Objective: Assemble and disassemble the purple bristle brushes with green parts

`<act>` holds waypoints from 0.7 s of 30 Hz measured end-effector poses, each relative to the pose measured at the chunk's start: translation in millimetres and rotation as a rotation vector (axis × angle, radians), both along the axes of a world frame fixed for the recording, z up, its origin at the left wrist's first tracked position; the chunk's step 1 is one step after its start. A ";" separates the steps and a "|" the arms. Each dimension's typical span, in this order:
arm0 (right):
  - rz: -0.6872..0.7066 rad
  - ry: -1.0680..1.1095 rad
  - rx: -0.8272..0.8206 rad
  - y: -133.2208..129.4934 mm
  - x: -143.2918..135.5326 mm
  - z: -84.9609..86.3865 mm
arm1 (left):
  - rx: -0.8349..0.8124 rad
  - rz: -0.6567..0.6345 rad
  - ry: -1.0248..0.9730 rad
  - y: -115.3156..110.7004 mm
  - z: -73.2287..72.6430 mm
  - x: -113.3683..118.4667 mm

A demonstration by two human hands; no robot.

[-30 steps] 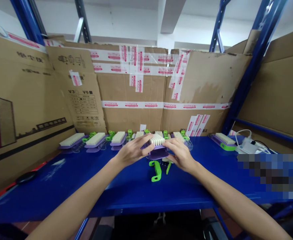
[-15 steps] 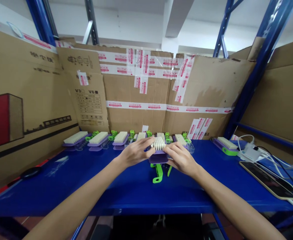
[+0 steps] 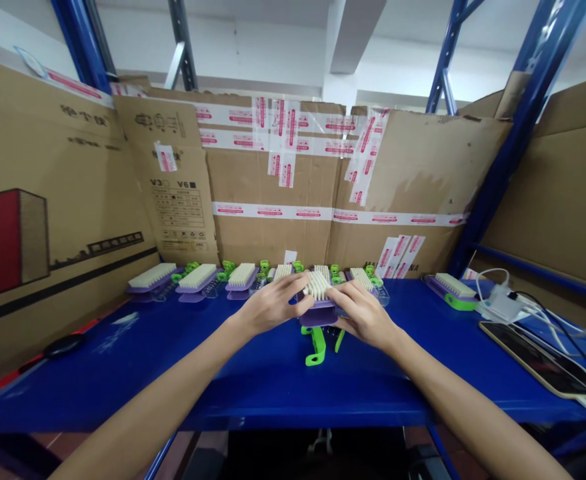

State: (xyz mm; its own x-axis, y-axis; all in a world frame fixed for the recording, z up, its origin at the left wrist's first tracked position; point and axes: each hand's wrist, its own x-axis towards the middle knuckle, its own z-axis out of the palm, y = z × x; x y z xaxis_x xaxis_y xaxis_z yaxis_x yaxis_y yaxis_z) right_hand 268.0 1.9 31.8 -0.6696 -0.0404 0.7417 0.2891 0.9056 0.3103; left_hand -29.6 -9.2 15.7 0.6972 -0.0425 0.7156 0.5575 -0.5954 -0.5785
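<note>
Between my two hands is a scrub brush (image 3: 317, 287) with cream bristles facing up and a purple base. My left hand (image 3: 271, 303) closes on its left side, fingertips against the bristles and base. From the right, my right hand (image 3: 365, 313) grips the other side, with fingers on the upper edge and the thumb lower down. A bright green bracket-shaped plastic part (image 3: 317, 348) lies on the table just below the brush. Beside it a second, narrow green piece (image 3: 340, 341) is partly hidden by my right hand.
Several similar brushes (image 3: 197, 277) with green and clear parts line the back of the blue table (image 3: 173, 360). Another brush (image 3: 453, 287) lies at the right, near a white charger with cables (image 3: 503, 300) and a phone (image 3: 535, 360). Cardboard walls (image 3: 273, 180) enclose the back and sides.
The brush has tilted very slightly in my hands. Both hands keep their grip in nearly the same place, and the green parts have not moved.
</note>
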 end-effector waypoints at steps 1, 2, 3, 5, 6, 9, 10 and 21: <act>-0.001 0.001 -0.009 0.4 0.1 -0.6 | -0.008 -0.008 -0.001 -0.3 0.5 0.3; 0.000 0.001 -0.017 0.7 0.3 -1.3 | -0.022 -0.013 -0.004 -0.6 1.1 0.6; 0.001 0.000 -0.025 1.1 0.4 -2.1 | -0.039 -0.016 -0.009 -1.0 1.6 0.8; 0.005 -0.001 -0.043 1.8 0.6 -3.4 | -0.068 -0.018 -0.015 -1.7 2.4 1.1; 0.007 0.001 -0.052 2.1 0.6 -4.0 | -0.078 -0.021 -0.017 -1.8 2.7 1.1; 0.020 0.015 -0.087 3.5 -0.1 -5.5 | -0.118 -0.042 -0.016 -1.4 2.4 0.2; 0.029 0.024 -0.095 4.1 -0.6 -6.0 | -0.139 -0.049 -0.018 -0.9 1.9 -0.3; 0.081 0.106 -0.154 5.9 -4.6 -9.2 | -0.184 -0.136 -0.124 6.3 -1.9 -2.3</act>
